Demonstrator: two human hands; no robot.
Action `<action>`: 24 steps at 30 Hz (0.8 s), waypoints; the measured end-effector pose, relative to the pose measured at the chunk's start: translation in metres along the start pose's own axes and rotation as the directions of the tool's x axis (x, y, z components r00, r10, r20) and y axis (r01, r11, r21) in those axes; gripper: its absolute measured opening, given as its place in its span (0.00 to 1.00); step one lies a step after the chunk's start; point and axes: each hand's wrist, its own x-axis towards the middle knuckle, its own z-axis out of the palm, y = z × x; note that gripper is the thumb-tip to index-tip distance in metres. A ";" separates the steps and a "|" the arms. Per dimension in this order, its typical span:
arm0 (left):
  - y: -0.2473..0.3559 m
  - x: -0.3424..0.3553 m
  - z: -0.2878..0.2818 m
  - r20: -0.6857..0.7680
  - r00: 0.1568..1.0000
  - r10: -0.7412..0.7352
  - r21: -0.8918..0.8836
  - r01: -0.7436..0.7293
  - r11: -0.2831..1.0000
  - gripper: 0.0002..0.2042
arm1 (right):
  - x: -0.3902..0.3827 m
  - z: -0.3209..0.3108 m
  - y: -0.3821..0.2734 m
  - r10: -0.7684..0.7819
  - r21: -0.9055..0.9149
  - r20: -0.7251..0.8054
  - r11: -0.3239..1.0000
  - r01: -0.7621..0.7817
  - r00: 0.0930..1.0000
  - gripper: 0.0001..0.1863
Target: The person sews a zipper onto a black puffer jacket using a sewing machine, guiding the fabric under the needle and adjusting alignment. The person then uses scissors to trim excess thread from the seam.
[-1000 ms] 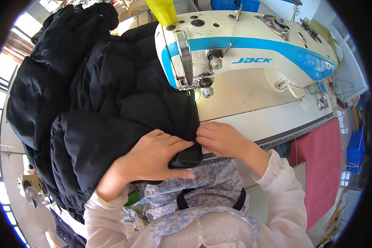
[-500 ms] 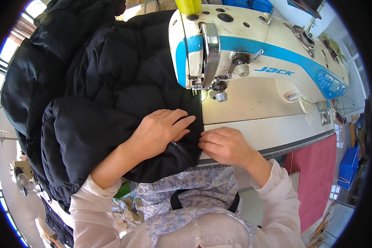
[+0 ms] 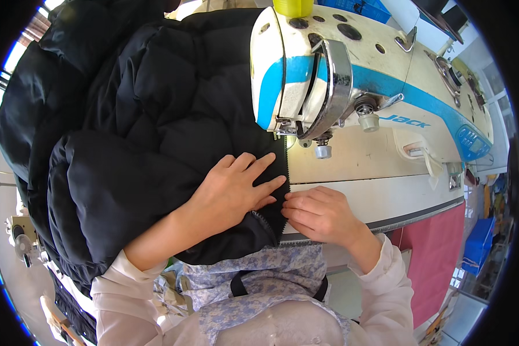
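Note:
A black quilted puffer jacket (image 3: 155,104) covers the left of the sewing table, bunched high at the far left. Along its right edge runs a black toothed zipper (image 3: 286,167), which passes up under the presser foot (image 3: 278,136) of a white and blue sewing machine (image 3: 357,72). My left hand (image 3: 230,187) lies on the jacket beside the zipper, fingers spread and pressing the fabric. Closer to the table's front edge, my right hand (image 3: 318,214) pinches the zipper edge between thumb and fingers. Under my left hand, a loose zipper end (image 3: 262,222) curls over the cloth.
A measuring tape strip (image 3: 386,221) lines the table's front edge. Pink fabric (image 3: 435,259) hangs at the right, near a blue bin (image 3: 478,245). A yellow container (image 3: 293,7) stands on the machine's head. Another machine (image 3: 22,233) is at the far left.
My left hand's fingers have spread wider on the fabric. The view has shifted, so the machine appears farther right and slightly lower. My right hand keeps its pinch at the zipper edge.

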 end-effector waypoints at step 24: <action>-0.031 0.021 0.006 -0.076 0.997 -0.017 0.020 0.018 1.000 0.22 | 0.014 0.015 0.004 -0.070 -0.142 0.005 0.987 0.070 0.998 0.11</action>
